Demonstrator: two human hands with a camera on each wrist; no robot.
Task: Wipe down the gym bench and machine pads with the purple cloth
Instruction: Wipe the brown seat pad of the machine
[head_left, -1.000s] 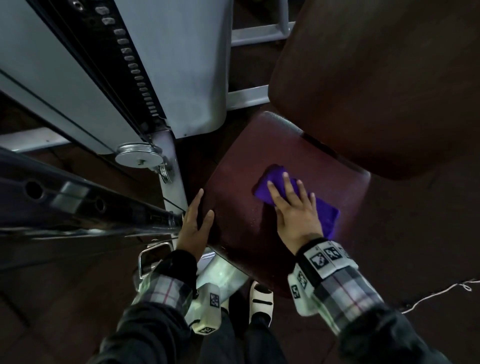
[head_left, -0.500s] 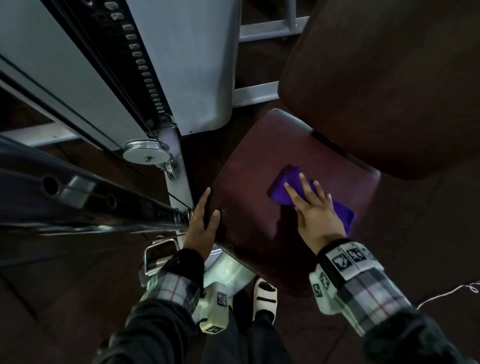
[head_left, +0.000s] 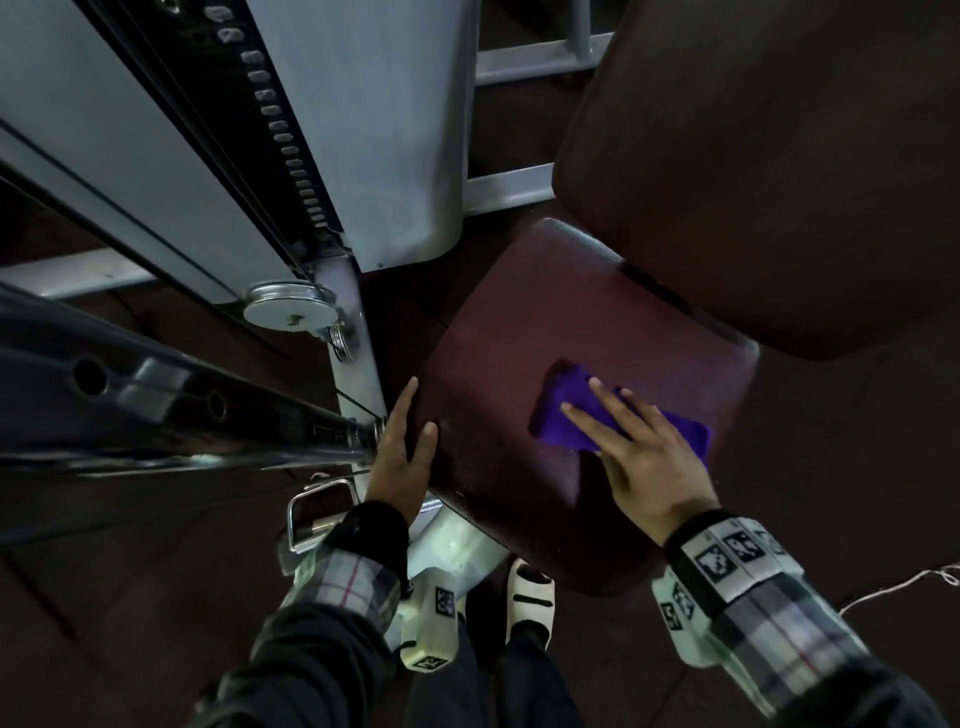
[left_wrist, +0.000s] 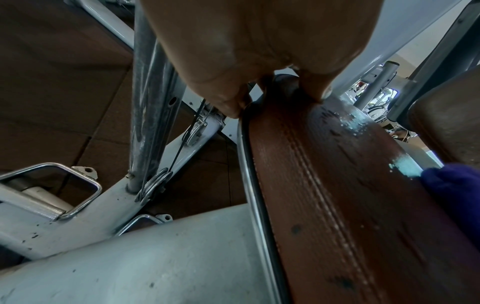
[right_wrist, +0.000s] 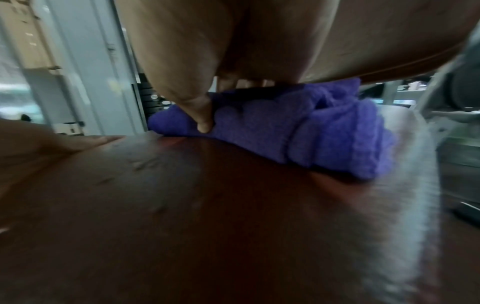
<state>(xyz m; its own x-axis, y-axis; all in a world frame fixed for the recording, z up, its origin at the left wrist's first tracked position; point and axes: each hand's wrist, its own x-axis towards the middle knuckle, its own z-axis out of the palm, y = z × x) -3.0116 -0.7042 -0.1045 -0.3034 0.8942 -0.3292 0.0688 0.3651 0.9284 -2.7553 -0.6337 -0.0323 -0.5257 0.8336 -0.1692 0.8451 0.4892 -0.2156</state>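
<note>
A folded purple cloth (head_left: 566, 410) lies on the maroon seat pad (head_left: 519, 499). My right hand (head_left: 639, 452) presses flat on it with straight, spread fingers. In the right wrist view the cloth (right_wrist: 285, 127) bunches under my palm (right_wrist: 233, 41) on the pad (right_wrist: 182, 205). My left hand (head_left: 402, 457) rests on the pad's left edge, thumb on top and fingers along the side. The left wrist view shows that hand (left_wrist: 259, 41) straddling the pad's stitched rim (left_wrist: 337, 205), wet streaks near the cloth (left_wrist: 454, 185). The larger maroon back pad (head_left: 779, 182) rises at upper right.
The grey machine frame (head_left: 363, 130) with a weight stack (head_left: 280, 130) and a pulley (head_left: 288, 309) stands left of the seat. A dark bar (head_left: 156, 415) runs in from the left. A metal loop handle (head_left: 317, 514), my shoe (head_left: 530, 603) and a white cord (head_left: 893, 587) are below.
My right hand has slid the cloth a little to the right across the seat pad, then slightly back toward me. The left hand has stayed on the pad's edge.
</note>
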